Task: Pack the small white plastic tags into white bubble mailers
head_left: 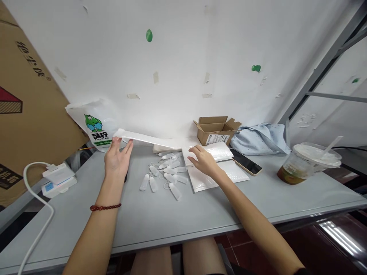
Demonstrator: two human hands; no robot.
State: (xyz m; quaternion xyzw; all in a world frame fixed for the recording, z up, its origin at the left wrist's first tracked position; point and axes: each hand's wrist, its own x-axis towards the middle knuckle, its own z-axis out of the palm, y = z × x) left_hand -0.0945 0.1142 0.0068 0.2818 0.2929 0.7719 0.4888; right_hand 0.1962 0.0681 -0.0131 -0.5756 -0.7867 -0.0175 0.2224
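My left hand (117, 157), palm turned up, has its fingertips at the raised left end of a long, thin white flat piece (146, 139) seen nearly edge-on; its kind does not show. The piece slants down to the right, over a flat stack (163, 147) by the wall. My right hand (203, 159) is held with fingers apart over white bubble mailers (213, 176), its fingertips near their left edge. I cannot tell whether it touches them. Between my hands, several small translucent squeeze bottles (174, 191) with looped caps lie loose on the grey table (160, 225).
Behind the mailers stand an open small cardboard box (213, 131) and a light blue cloth (259, 139). A phone (248, 162) and a drink cup (305, 164) with a straw are at right. At left are a printed white bag (97, 122), a corded white charger (59, 177) and a large carton (34, 114).
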